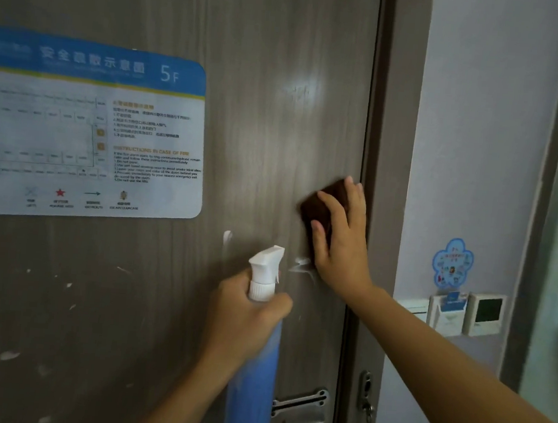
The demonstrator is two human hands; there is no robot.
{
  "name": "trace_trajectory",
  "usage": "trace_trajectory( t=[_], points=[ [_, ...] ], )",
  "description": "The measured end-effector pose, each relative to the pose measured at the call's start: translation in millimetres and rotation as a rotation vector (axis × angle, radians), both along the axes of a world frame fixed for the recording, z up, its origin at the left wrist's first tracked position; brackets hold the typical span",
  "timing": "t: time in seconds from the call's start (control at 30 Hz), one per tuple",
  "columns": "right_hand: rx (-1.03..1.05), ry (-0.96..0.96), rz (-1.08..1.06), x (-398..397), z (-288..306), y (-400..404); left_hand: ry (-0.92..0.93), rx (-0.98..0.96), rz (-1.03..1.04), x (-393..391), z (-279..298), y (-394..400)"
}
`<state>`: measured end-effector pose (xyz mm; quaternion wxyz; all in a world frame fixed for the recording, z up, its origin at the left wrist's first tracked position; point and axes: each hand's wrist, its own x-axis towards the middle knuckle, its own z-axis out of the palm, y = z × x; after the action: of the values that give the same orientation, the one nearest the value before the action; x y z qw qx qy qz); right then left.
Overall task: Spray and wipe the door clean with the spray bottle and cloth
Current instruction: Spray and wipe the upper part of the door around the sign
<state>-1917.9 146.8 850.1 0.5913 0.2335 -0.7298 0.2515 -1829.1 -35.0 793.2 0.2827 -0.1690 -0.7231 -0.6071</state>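
Note:
A grey-brown wood-grain door [265, 115] fills most of the head view. My right hand [343, 237] presses a dark brown cloth [318, 204] flat against the door near its right edge, fingers straight and spread. My left hand [245, 316] grips the neck of a blue spray bottle [255, 371] with a white trigger head [264, 264], nozzle pointing at the door. White foam streaks [301, 264] lie on the door just below the cloth, and another streak [227, 237] sits left of the nozzle.
A blue and white evacuation plan sticker [85, 130] covers the door's left part. A metal lock plate [303, 416] and door chain [367, 418] sit at the lower right. The door frame [390, 153], a wall with a card holder [445, 313] and a thermostat [486, 313] lie to the right.

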Motion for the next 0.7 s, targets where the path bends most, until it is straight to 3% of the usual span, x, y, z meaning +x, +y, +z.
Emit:
trace_trajectory(
  t=[0.23, 0.7],
  points=[
    [0.015, -0.12, 0.098, 9, -23, 11, 0.007, -0.125, 0.035, 0, -21, 13],
    [-0.125, -0.144, 0.207, 6, -54, 6, 0.006, -0.017, -0.005, -1, -28, 8]
  ],
)
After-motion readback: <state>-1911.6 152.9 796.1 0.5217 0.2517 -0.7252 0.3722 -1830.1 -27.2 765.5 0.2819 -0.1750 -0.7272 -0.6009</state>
